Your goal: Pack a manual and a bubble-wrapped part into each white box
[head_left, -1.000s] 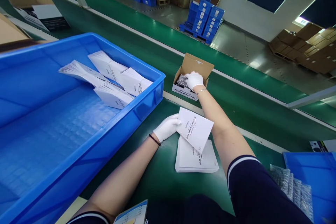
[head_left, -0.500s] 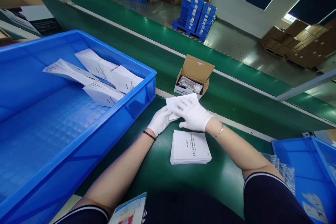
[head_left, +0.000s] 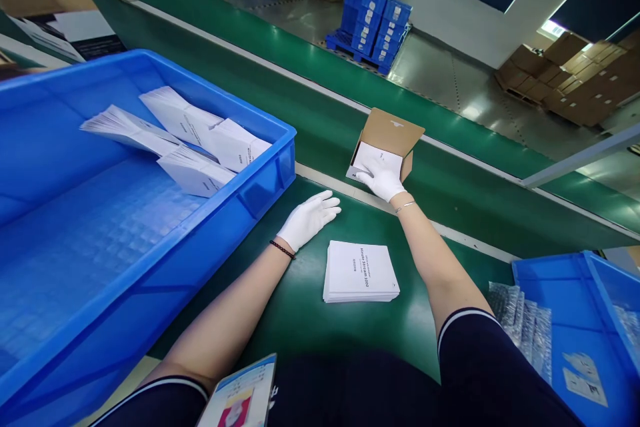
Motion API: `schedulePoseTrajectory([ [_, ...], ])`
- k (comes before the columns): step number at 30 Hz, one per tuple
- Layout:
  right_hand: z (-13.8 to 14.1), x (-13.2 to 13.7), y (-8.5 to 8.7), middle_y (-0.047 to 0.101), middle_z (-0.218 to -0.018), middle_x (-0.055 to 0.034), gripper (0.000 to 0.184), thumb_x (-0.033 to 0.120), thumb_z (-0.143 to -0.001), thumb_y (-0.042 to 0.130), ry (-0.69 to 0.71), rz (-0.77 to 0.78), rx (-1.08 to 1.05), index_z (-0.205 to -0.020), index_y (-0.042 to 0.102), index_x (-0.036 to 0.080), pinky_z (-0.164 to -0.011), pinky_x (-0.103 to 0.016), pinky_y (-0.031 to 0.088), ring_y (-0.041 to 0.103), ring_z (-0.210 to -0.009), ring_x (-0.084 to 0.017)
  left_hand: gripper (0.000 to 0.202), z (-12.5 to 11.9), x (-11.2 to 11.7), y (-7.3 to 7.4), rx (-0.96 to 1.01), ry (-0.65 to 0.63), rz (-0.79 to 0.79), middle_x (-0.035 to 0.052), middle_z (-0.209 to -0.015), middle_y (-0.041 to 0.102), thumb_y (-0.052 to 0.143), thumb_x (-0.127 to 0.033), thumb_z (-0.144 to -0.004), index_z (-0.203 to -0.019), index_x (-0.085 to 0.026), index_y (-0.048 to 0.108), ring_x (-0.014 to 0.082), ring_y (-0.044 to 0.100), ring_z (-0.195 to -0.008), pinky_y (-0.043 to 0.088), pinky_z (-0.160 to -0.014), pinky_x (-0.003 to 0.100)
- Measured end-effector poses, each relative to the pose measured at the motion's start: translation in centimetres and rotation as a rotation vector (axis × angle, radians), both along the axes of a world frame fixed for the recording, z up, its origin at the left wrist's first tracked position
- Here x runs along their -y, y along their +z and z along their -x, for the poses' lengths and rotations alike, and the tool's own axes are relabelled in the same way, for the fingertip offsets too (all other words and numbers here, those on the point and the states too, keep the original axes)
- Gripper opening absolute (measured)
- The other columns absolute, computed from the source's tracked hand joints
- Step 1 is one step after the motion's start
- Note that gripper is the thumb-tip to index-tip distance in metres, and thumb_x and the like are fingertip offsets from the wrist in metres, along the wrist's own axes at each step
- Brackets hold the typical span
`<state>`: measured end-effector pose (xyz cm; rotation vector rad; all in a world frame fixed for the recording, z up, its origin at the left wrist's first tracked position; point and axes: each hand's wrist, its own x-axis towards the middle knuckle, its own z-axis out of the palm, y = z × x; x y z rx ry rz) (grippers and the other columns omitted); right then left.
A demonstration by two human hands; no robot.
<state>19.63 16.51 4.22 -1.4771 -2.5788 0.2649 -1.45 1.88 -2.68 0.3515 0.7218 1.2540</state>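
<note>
A small open cardboard box sits on the green conveyor belt ahead of me. A white booklet lies on top of its contents. My right hand, in a white glove, rests on the near edge of that booklet with fingers flat. My gloved left hand lies open on the green table, fingers stretched out and holding nothing. A neat stack of white booklets sits on the table between my arms.
A large blue crate on my left holds more white booklets. At the lower right stands another blue bin, with clear plastic bags beside it. Beyond the conveyor are pallets of blue crates and stacked cardboard cartons.
My left hand passed a booklet to my right hand, which carried it forward and laid it in the cardboard box. My left hand now rests empty on the table.
</note>
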Motion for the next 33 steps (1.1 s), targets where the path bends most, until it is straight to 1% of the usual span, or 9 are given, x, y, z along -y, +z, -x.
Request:
schedulePoseTrajectory([
  [4,-1.5,5.9,0.3,0.044,-0.156,-0.0144,0.054,0.04,-0.097,0.052,0.04,-0.075,-0.068,-0.144,0.052,0.015,-0.122,-0.051,0.023,0.032,-0.148,-0.032,0.037,-0.2,0.1,0.1,-0.01,-0.015,-0.013,0.0141,-0.116,0.071,0.065,-0.029,-0.086,-0.12,-0.014,0.066,0.023,0.072,-0.097,0.051,-0.103,0.041],
  [7,-2.4,12.8,1.7,0.055,-0.147,-0.0077,0.051,0.05,-0.092,0.061,0.262,0.152,-0.027,-0.137,0.06,0.025,-0.119,-0.051,0.031,0.045,-0.14,-0.034,0.04,-0.2,0.1,0.0,-0.025,-0.016,-0.032,0.0137,-0.118,0.07,0.062,-0.031,-0.089,-0.125,-0.013,0.062,0.0213,0.071,-0.098,0.051,-0.103,0.039],
  [9,-3.0,17.0,2.3,0.055,-0.147,-0.0093,0.074,0.061,-0.075,0.077,0.386,0.318,0.019,-0.137,0.06,0.026,-0.119,-0.052,0.031,0.045,-0.139,-0.039,0.043,-0.2,0.0,-0.1,-0.033,-0.022,-0.036,0.0138,-0.12,0.069,0.06,-0.031,-0.091,-0.129,-0.012,0.059,0.0205,0.071,-0.1,0.051,-0.103,0.039],
  [12,-3.9,20.8,2.0,0.051,-0.151,-0.0129,0.098,0.059,-0.059,0.09,0.366,0.4,0.012,-0.143,0.055,0.024,-0.118,-0.053,0.034,0.04,-0.142,-0.043,0.043,-0.1,0.2,0.0,-0.048,-0.033,-0.036,0.0134,-0.122,0.068,0.056,-0.031,-0.094,-0.132,-0.011,0.057,0.0199,0.07,-0.104,0.051,-0.103,0.038],
  [17,-5.3,20.9,0.6,0.055,-0.149,-0.003,0.078,0.047,-0.07,0.087,0.222,0.514,-0.064,-0.141,0.059,0.03,-0.117,-0.049,0.04,0.045,-0.141,-0.037,0.048,-0.1,0.3,0.1,-0.077,-0.032,-0.044,0.0139,-0.125,0.067,0.06,-0.035,-0.093,-0.135,-0.013,0.056,0.0214,0.068,-0.11,0.052,-0.104,0.038],
  [23,-6.4,19.8,1.6,0.059,-0.143,0.0087,0.056,0.052,-0.078,0.079,0.16,0.675,-0.168,-0.132,0.067,0.039,-0.116,-0.046,0.043,0.052,-0.135,-0.035,0.051,-0.1,0.3,0.0,-0.089,-0.034,-0.044,0.015,-0.125,0.066,0.061,-0.035,-0.091,-0.136,-0.012,0.055,0.0215,0.069,-0.107,0.052,-0.103,0.038],
  [27,-6.3,19.7,2.1,0.067,-0.134,0.0061,0.038,0.036,-0.1,0.049,0.125,0.38,-0.235,-0.134,0.065,0.035,-0.111,-0.043,0.049,0.063,-0.123,-0.026,0.044,0.0,0.6,0.2,-0.107,-0.059,-0.073,0.0132,-0.111,0.072,0.064,-0.038,-0.089,-0.123,-0.01,0.062,0.0195,0.072,-0.093,0.056,-0.091,0.032],
  [30,-5.1,18.9,1.6,0.065,-0.137,-0.0027,0.043,0.02,-0.099,0.041,0.006,-0.095,-0.258,-0.134,0.065,0.026,-0.113,-0.047,0.045,0.056,-0.131,-0.026,0.052,-0.2,1.0,0.6,-0.161,-0.106,-0.11,0.0134,-0.102,0.074,0.066,-0.053,-0.087,-0.116,-0.01,0.066,0.0208,0.072,-0.087,0.058,-0.083,0.032],
  [33,-3.0,18.3,0.8,0.058,-0.145,-0.0087,0.044,0.01,-0.095,0.045,0.058,-0.289,-0.107,-0.13,0.067,0.024,-0.117,-0.058,0.033,0.044,-0.141,-0.031,0.069,-0.9,1.5,1.2,-0.185,-0.238,-0.17,0.0171,-0.105,0.074,0.066,-0.068,-0.081,-0.118,-0.01,0.067,0.0279,0.072,-0.099,0.057,-0.088,0.039],
])
